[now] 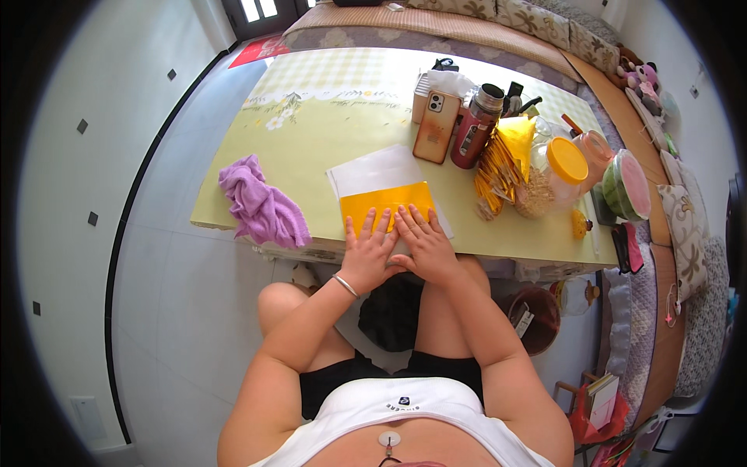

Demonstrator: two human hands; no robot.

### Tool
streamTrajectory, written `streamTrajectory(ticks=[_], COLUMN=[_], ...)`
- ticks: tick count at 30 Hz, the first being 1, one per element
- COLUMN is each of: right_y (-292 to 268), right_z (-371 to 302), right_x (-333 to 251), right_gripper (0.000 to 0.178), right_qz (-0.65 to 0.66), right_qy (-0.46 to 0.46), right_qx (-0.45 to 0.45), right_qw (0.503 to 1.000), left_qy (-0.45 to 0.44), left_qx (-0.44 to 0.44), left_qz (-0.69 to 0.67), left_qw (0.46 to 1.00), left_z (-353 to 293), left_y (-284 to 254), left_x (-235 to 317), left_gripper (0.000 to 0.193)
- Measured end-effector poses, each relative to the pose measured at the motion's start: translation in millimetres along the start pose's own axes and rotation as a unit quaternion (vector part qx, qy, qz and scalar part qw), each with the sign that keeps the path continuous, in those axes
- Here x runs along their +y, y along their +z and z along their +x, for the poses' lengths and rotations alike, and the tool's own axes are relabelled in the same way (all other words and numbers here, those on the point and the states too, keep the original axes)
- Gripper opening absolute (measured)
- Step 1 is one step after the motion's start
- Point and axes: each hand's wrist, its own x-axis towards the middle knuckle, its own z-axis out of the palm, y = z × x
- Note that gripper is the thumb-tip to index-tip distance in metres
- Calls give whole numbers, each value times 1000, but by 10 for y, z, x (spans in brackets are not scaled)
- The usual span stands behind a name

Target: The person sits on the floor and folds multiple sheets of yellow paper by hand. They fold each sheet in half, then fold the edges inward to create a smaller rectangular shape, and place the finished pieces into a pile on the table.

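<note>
Yellow paper [387, 201] lies folded on a white sheet [373, 171] at the near edge of the bench [327, 124], well right of a purple cloth [261, 204]. Pressing this crease well probably calls for even, flat pressure run outward along the fold, with the edges kept aligned. The left hand [367, 253] rests flat, fingers [366, 226] spread and extended on the paper, gripping nothing; the right hand [426, 243], just beside it, lies likewise, fingers splayed and pressing down.
</note>
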Motion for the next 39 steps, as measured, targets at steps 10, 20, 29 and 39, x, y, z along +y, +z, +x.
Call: streamTrajectory(ticks=[10,20,29,39], right_y=[163,72,130,-15], right_z=[47,49,-3,214], right_x=[36,68,173,122], right_gripper=[92,87,59,52], right_qz=[-28,-56,-20,69], right_qy=[87,205,207,256], right_qx=[-10,-38,54,149], right_qw=[996,976,977,953], left_qy=[-124,-252,-134,-203], left_qx=[17,-12,82,160], left_qz=[41,-155,-127,-206], left_qw=[991,955,979,944], left_z=[-20,188,111,285], left_y=[-87,-428,-230,-181], left_x=[113,-610,-856,-849], left_gripper=[87,53,88,22])
